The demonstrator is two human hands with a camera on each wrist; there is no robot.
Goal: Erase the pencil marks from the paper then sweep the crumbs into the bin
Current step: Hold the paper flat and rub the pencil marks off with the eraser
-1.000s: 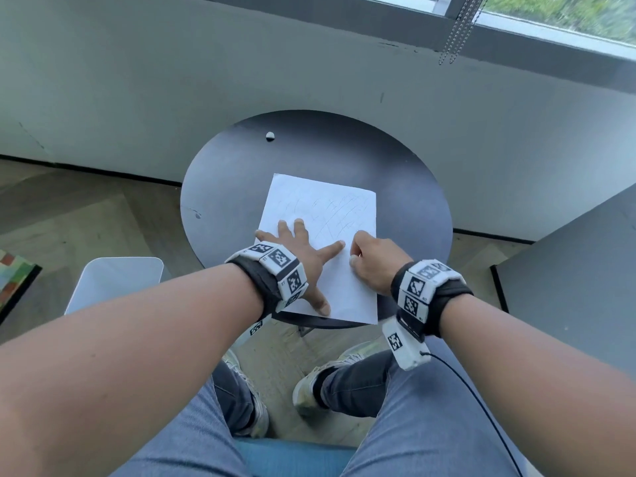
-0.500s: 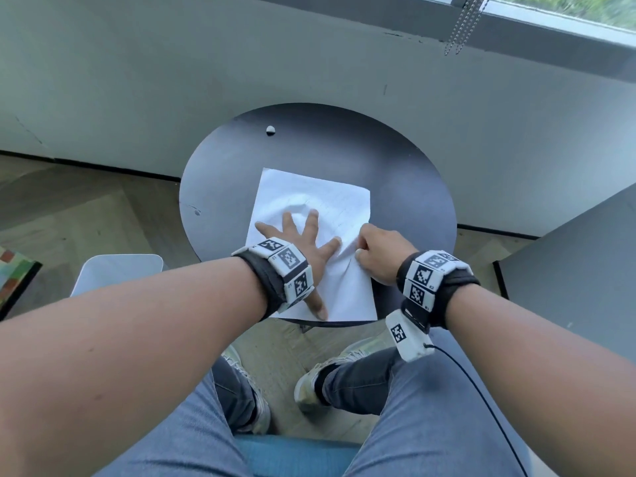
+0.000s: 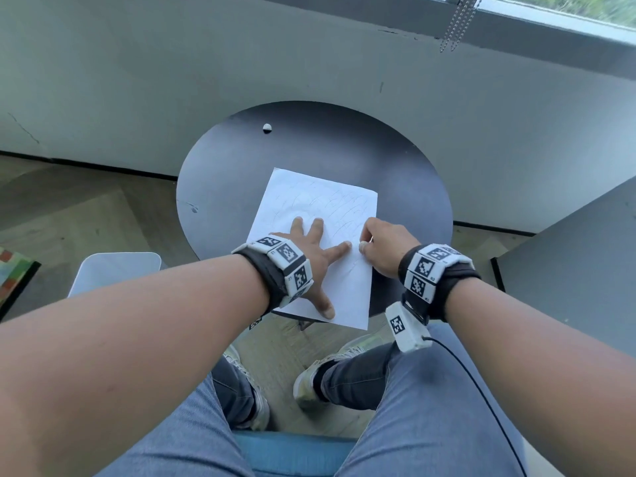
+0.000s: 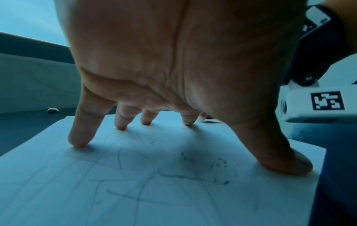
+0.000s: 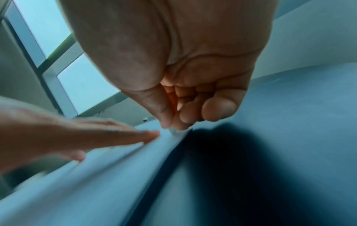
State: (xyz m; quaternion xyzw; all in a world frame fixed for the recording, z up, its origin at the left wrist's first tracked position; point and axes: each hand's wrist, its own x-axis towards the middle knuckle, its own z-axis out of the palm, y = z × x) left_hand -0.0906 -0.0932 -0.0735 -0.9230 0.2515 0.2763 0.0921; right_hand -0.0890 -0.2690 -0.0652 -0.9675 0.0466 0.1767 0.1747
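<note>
A white paper (image 3: pixel 320 201) with faint pencil lines lies on the round black table (image 3: pixel 413 187), its near edge hanging over the rim. My left hand (image 3: pixel 318 244) presses the paper flat with spread, straight fingers (image 4: pixel 79 137). At the paper's right edge, my right hand (image 3: pixel 366 244) pinches a small white eraser (image 5: pixel 174 131) against the sheet, beside my left index finger. Dark crumbs (image 4: pixel 218 165) lie on the paper (image 4: pixel 154 191) near my left thumb. A white bin (image 3: pixel 113 270) stands on the floor, left of the table and below it.
A small white round thing (image 3: pixel 266 128) sits at the far side of the table. A grey wall with a window runs behind. A dark tabletop (image 3: pixel 585 270) stands to the right. My knees and shoes are under the table's near edge.
The paper bulged under my left hand half a second ago and now lies flatter. My right hand has shifted slightly farther along the paper's right edge.
</note>
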